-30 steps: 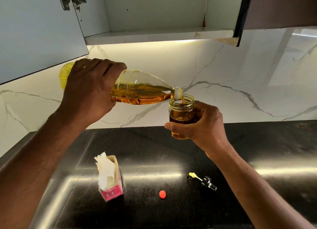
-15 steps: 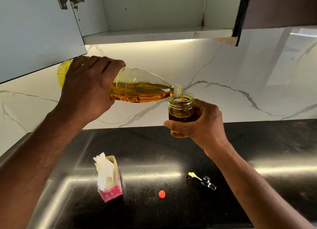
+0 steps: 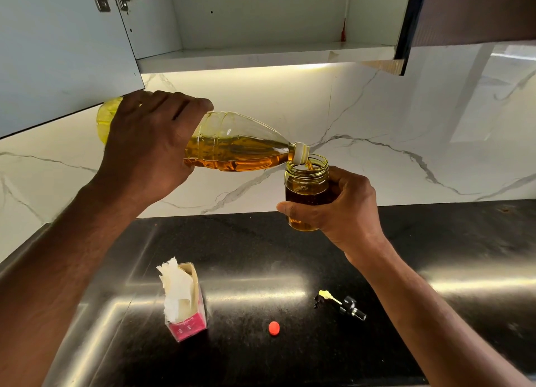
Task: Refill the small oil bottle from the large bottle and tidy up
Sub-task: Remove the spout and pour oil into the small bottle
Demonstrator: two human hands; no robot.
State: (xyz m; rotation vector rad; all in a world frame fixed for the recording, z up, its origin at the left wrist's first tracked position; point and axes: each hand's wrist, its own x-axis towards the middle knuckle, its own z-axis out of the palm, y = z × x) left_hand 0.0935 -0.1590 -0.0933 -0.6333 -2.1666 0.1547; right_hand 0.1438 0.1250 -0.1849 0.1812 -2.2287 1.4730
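— Two hands up over the desk (image 3: 290, 357), both busy?
— Yes. The left hand (image 3: 148, 151) grips the large bottle (image 3: 240, 151), tipped almost flat, its mouth over the small oil bottle (image 3: 306, 192). The right hand (image 3: 342, 209) wraps round that one, held upright above the desk's back edge.
— And lower down?
— Toward the front edge: a tissue box (image 3: 185, 302), a red cap (image 3: 273, 327), then a pourer spout (image 3: 345, 305).

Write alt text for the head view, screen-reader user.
Left hand tips a large oil bottle, pouring into a small glass bottle held by the right hand above a black counter with a tissue box and red cap.
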